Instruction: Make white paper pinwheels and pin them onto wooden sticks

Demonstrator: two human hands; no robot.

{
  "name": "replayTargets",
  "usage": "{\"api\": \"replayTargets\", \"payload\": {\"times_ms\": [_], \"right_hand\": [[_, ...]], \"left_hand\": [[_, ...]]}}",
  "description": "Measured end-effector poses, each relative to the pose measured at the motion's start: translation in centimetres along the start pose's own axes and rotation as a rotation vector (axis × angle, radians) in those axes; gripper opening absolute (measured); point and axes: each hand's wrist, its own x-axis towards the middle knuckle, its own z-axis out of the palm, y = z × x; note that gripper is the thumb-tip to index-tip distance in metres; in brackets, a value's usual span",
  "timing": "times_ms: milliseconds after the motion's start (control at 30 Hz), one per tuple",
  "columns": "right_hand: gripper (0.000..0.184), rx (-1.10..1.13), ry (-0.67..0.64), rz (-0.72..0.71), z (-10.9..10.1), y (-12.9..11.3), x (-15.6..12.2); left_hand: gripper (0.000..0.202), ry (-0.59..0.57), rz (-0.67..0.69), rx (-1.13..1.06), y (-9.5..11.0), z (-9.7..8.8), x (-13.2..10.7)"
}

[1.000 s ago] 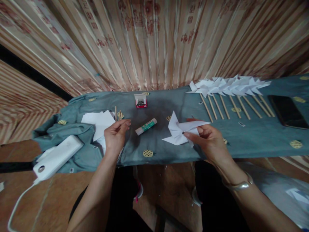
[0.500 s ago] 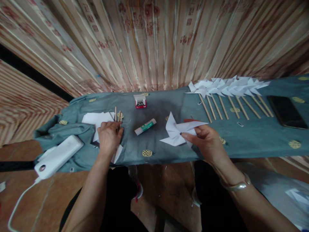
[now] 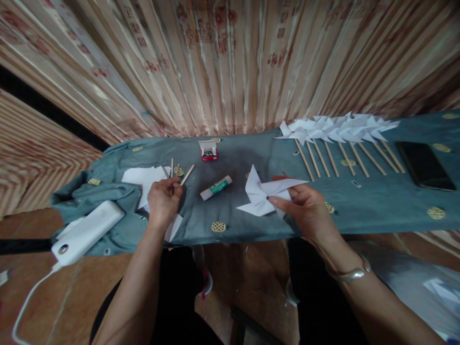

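A stick (image 3: 188,174) is gripped by the left hand (image 3: 162,202) beside the paper (image 3: 142,177). A pinwheel (image 3: 261,195) is pinched near its centre by the right hand (image 3: 308,207), above the cloth (image 3: 251,230). The glue (image 3: 216,188) is positioned between both hands.

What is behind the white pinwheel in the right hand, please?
Behind the pinwheel, parts of the fingers of the right hand and grey-green cloth show around its edges. Whatever lies directly behind its paper is covered.

A dark phone (image 3: 426,165) lies far right, a corded white device (image 3: 88,233) far left, a pleated curtain (image 3: 230,72) behind.
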Motion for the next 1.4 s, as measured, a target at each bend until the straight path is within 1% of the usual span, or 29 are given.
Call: {"api": "replayTargets", "payload": {"times_ms": [100,167,233,300,400,467,600,700,833,933,1000,1133,1200,1267,1367,1400], "right_hand": [[0.045,-0.013,-0.014,0.002,-0.1,-0.1,-0.2],[0.043,-0.021,-0.015,0.003,-0.2,-0.2,-0.4],[0.041,-0.028,-0.015,0.003,-0.4,-0.2,-0.6],[0.04,-0.036,-0.027,-0.001,-0.6,-0.2,-0.8],[0.04,-0.02,-0.05,-0.001,-1.1,-0.3,-1.1],[0.039,0.007,-0.059,0.006,-1.5,-0.5,-1.3],[0.037,0.063,-0.081,0.02,-2.5,-0.9,-1.8],[0.036,0.106,-0.097,0.032,-3.2,-1.1,-2.1],[0.033,0.113,-0.121,0.024,-3.9,-1.1,-2.4],[0.028,0.084,-0.151,0.022,-4.1,-0.7,-2.7],[0.025,0.064,-0.175,0.026,-4.0,-0.2,-3.0],[0.02,0.004,-0.215,0.067,-3.7,0.5,-4.1],[0.02,-0.031,-0.23,0.092,-3.4,0.6,-4.6],[0.017,-0.051,-0.266,0.118,-3.1,0.4,-5.0],[0.011,-0.063,-0.314,0.143,-2.9,0.3,-5.3],[0.011,-0.072,-0.316,0.151,-2.9,0.3,-5.4]], "left_hand": [[0.032,0.063,-0.012,-0.157,1.1,-0.4,-0.4],[0.03,0.063,0.012,-0.29,2.0,-0.4,-1.0],[0.028,0.035,0.032,-0.414,3.0,-0.3,-1.8],[0.026,-0.024,0.04,-0.547,4.2,0.0,-2.9],[0.025,-0.146,-0.027,-0.802,6.1,0.4,-4.5],[0.026,-0.232,-0.108,-0.929,7.2,0.7,-5.6],[0.029,-0.445,-0.273,-1.091,9.3,1.2,-8.3],[0.032,-0.563,-0.418,-1.211,10.7,1.8,-10.8],[0.037,-0.637,-0.61,-1.272,11.8,2.7,-13.3],[0.038,-0.68,-0.729,-1.28,11.7,3.5,-14.0],[0.039,-0.689,-0.763,-1.286,11.4,4.1,-14.2],[0.024,-0.703,-0.821,-1.275,10.6,5.5,-14.7],[0.022,-0.701,-0.822,-1.273,10.4,5.9,-15.0],[0.024,-0.69,-0.842,-1.27,10.5,5.9,-15.1],[0.035,-0.73,-0.893,-1.234,10.9,5.7,-14.9],[0.035,-0.719,-0.912,-1.222,10.9,5.6,-14.8]]}}
